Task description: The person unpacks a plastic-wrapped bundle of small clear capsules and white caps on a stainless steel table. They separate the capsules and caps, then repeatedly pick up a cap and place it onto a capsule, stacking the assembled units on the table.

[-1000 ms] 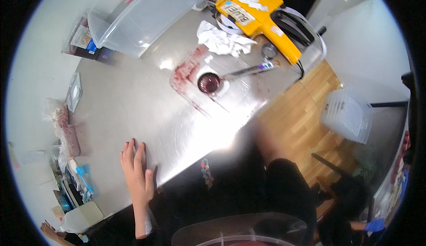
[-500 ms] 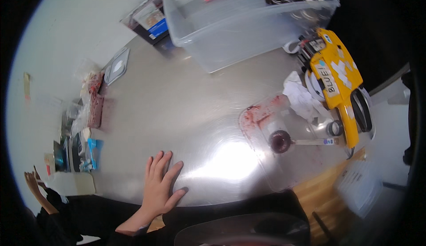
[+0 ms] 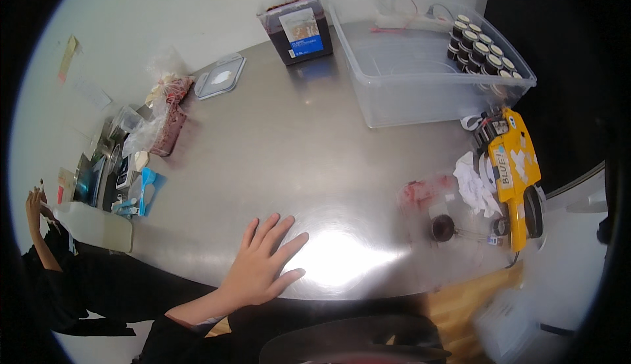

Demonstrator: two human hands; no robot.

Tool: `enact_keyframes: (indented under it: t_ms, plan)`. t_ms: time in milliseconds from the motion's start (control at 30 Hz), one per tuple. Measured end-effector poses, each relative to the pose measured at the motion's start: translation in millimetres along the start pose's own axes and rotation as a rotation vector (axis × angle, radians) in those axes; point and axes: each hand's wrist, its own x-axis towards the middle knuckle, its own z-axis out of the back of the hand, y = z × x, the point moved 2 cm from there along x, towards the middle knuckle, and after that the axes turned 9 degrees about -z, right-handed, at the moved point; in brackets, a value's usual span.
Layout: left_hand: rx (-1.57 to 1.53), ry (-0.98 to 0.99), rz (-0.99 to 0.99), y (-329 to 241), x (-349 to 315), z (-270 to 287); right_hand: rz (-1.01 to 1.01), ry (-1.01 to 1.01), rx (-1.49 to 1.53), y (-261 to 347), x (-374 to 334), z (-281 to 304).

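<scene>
My left hand (image 3: 259, 269) lies palm down near the front edge of the steel table (image 3: 263, 147), its fingers spread and holding nothing. My right hand is out of view. To the right of the left hand, a clear sheet or shallow tray (image 3: 420, 246) carries red smears. On it stands a small dark open jar (image 3: 442, 228), beside a thin stick-like piece (image 3: 470, 234) whose kind I cannot make out. A dark ring-shaped lid or jar (image 3: 501, 227) sits close by, along with crumpled white paper (image 3: 474, 185). A yellow handheld device (image 3: 516, 173) with a black grip lies at the right.
A clear bin (image 3: 427, 94) at the back holds several jars with white lids (image 3: 483, 48). Left of it stand a tub of dark red contents (image 3: 299, 32) and a scale (image 3: 220, 78). Bagged red food (image 3: 169, 127), a blue tool (image 3: 146, 190) and another person's hand (image 3: 36, 209) are at left.
My view has swung left and up, so the table's things sit farther right in the picture. My left hand stays spread flat on the table near the front edge.
</scene>
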Motion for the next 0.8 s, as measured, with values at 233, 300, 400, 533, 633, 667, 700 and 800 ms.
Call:
enact_keyframes:
  t_ms: [233, 300, 400, 533, 633, 667, 700, 800]
  plan:
    - [-0.018, -0.027, -0.017, 1.5, -1.9, -0.5, 0.020, 0.003, 0.031, 6.6, 0.7, 5.3]
    - [-0.005, -0.033, -0.028, 1.8, -3.2, -1.7, 0.037, 0.005, 0.031, 7.5, 0.4, 7.2]
    - [0.031, -0.038, -0.045, 1.8, -4.7, -2.5, 0.051, 0.009, 0.034, 9.8, -1.2, 11.2]
    - [0.063, -0.107, -0.086, 1.7, -4.4, -3.0, 0.066, 0.009, 0.073, 15.8, -3.4, 16.4]
    - [0.068, -0.141, -0.107, 1.7, -4.5, -2.0, 0.074, 0.022, 0.126, 19.4, -9.2, 22.1]
    - [0.063, -0.147, -0.115, 1.4, -5.2, -1.8, 0.083, 0.026, 0.146, 21.3, -11.2, 24.7]
    - [0.067, -0.151, -0.116, 1.3, -5.8, -2.0, 0.088, 0.028, 0.175, 21.5, -14.6, 27.1]
    - [0.058, -0.151, -0.125, 1.7, -6.7, -3.9, 0.108, 0.046, 0.283, 24.4, -25.3, 35.1]
